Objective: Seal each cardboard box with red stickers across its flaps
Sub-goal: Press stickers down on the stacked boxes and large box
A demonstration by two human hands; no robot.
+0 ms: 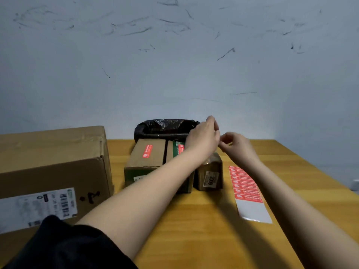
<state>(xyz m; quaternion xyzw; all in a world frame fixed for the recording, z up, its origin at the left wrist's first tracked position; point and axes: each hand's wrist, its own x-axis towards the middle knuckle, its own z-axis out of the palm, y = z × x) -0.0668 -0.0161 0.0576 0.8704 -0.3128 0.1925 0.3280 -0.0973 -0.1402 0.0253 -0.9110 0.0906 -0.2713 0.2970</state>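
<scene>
Above small box (210, 171), L hand (202, 136) & R hand (236, 144) fingertips meeting, fingers curled, pinched item unclear, sticker sheet (246, 188) at right.

The large cardboard box (52, 171) takes up the left side of the desk (204, 230), and a row of three small boxes, the left small box (145, 158), the middle box (171, 152) and the right small box (210, 175), stands side by side across the middle with a black-lined bin (165, 128) close behind them against the wall. The sticker sheet (248, 193) lies flat just right of the row, leaving a narrow strip of bare wood between. Open desk lies in front of the row and along the right side, though both forearms cross above it, with the left hand (204, 136) and right hand (237, 144) meeting over the right small box.
</scene>
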